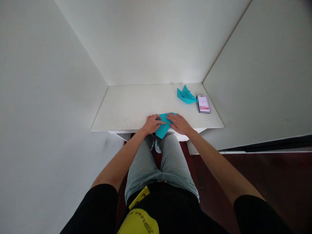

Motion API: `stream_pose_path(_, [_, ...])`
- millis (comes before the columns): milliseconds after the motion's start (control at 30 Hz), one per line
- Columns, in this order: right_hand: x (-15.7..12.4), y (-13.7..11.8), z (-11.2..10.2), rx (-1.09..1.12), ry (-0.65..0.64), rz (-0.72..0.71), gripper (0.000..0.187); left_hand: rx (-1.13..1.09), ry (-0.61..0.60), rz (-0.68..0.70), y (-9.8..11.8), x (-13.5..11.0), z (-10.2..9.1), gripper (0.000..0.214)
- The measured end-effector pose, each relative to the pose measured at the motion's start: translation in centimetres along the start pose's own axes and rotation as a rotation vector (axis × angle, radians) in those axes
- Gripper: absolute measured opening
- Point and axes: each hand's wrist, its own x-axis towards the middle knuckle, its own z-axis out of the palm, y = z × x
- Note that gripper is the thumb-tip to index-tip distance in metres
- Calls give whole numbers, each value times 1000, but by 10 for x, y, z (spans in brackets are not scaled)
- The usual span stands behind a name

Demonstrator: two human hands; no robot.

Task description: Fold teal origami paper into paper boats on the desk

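A folded sheet of turquoise paper (162,129) lies at the front edge of the white shelf (126,104), one corner sticking out past the edge. My left hand (153,123) rests on its left side, thumb stretched across the paper. On the right side, my right hand (179,123) lies flat with fingers spread over the sheet, pressing it down. Parts of the paper are hidden under both hands. Farther back on the right sits a finished-looking origami boat (186,95) of the same turquoise paper.
A phone-like object with a blurred screen (203,104) lies right of the origami boat, close to the right panel (263,81). White walls (156,42) enclose the shelf at the back and left. My legs are below its front edge, over a dark red floor (268,182).
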Motion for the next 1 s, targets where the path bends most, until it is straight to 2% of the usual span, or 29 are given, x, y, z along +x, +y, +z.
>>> stream_pose_path(67, [1, 4, 1, -3, -38, 6, 61, 0, -1, 60, 4, -5, -5, 30])
stream_pose_path(200, [3, 4, 0, 4, -28, 15, 84, 80, -6, 123, 14, -11, -12, 60])
stream_pose_path(267, [4, 2, -2, -12, -26, 13, 89, 128, -35, 126, 18, -11, -16, 64])
stream_pose_path(333, [3, 0, -5, -32, -35, 7, 84, 163, -70, 126, 20, -10, -19, 60])
stream_pose_path(500, [1, -7, -13, -51, -42, 33, 55, 200, -164, 89, 18, -8, -28, 39])
stream_pose_path(633, [3, -11, -16, -42, -39, 74, 50, 186, -207, 59, 13, -5, -30, 41])
stream_pose_path(867, [23, -24, -9, -34, 70, 342, 53, 227, -44, -17, 10, 5, -22, 55])
stream_pose_path(1000, [28, -33, -6, -95, 218, 438, 57, 262, 54, -36, 16, -4, -8, 47])
